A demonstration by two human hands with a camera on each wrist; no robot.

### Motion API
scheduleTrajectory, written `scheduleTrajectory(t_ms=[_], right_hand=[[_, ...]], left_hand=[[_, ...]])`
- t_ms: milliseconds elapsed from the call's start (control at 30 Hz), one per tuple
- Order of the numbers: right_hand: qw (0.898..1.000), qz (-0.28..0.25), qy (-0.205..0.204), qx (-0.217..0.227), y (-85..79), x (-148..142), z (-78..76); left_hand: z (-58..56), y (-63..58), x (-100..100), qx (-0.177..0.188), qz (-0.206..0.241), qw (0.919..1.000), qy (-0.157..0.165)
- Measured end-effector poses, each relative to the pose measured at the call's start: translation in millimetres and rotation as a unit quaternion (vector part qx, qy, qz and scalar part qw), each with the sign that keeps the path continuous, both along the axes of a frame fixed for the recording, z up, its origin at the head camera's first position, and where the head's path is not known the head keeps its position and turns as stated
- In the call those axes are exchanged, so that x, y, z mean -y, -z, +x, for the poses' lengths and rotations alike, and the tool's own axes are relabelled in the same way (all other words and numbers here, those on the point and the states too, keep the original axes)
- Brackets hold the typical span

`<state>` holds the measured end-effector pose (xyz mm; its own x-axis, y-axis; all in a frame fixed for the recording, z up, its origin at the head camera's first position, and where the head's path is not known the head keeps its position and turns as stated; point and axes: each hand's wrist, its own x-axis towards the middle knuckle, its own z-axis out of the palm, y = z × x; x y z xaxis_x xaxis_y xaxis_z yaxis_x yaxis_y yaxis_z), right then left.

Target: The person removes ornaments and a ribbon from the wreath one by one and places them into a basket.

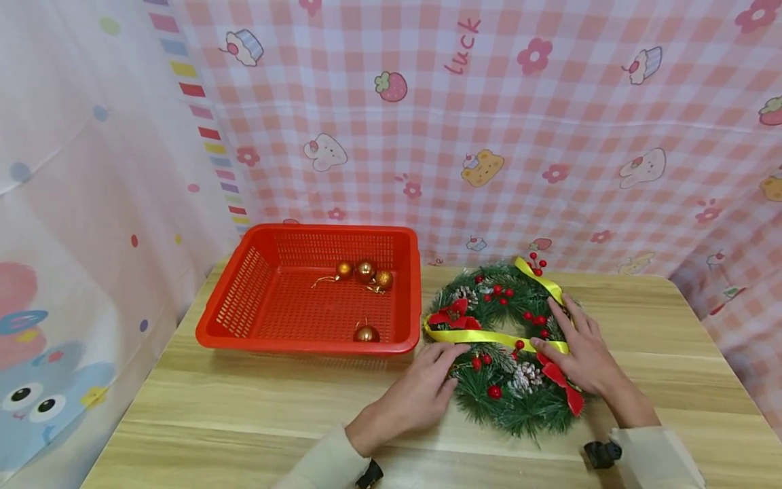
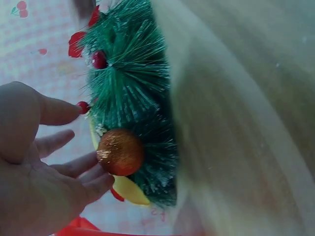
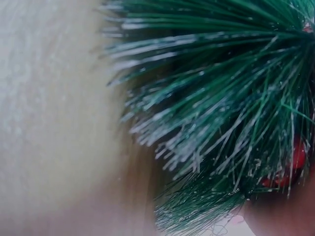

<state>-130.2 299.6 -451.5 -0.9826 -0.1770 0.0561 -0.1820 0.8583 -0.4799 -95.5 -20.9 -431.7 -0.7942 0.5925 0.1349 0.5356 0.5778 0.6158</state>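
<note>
A green pine wreath point(image 1: 531, 413) lies on the table, dressed with red berries, frosted pine cones, red flowers and a yellow ribbon point(image 1: 482, 337) across it. My left hand point(image 1: 418, 390) is at its left edge, fingertips reaching the needles. In the left wrist view, a bronze glitter ball ornament point(image 2: 120, 152) sits against the wreath, and the lower fingers of that hand touch it or lie just beside it; the thumb is held apart. Over the wreath's right side rests my right hand point(image 1: 583, 353), fingers extended, thumb on the ribbon. Needles mostly hide this hand in the right wrist view.
A red plastic basket point(image 1: 308, 345) stands left of the wreath, holding several gold and bronze ball ornaments point(image 1: 365, 271). The wooden table point(image 1: 256, 407) ends at a pink checked curtain point(image 1: 366, 170) behind. A white patterned curtain point(image 1: 91, 204) hangs at the left.
</note>
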Motion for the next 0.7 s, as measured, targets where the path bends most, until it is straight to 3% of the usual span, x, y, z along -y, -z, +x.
scheduleTrajectory(t_ms=[233, 433, 700], right_hand=[[1.0, 0.006, 0.001, 0.007, -0.1, 1.1, -0.2], [1.0, 0.009, 0.003, 0.011, -0.3, 0.7, -1.1], [1.0, 0.011, 0.004, 0.014, -0.8, 0.5, -2.3]], left_hand=[[-1.8, 7.9, 0.3, 0.029, 0.01, 0.9989, -0.035], [-3.2, 10.7, 0.8, 0.015, 0.014, 0.9978, -0.064], [-2.4, 8.0, 0.4, 0.016, 0.039, 0.9965, -0.073]])
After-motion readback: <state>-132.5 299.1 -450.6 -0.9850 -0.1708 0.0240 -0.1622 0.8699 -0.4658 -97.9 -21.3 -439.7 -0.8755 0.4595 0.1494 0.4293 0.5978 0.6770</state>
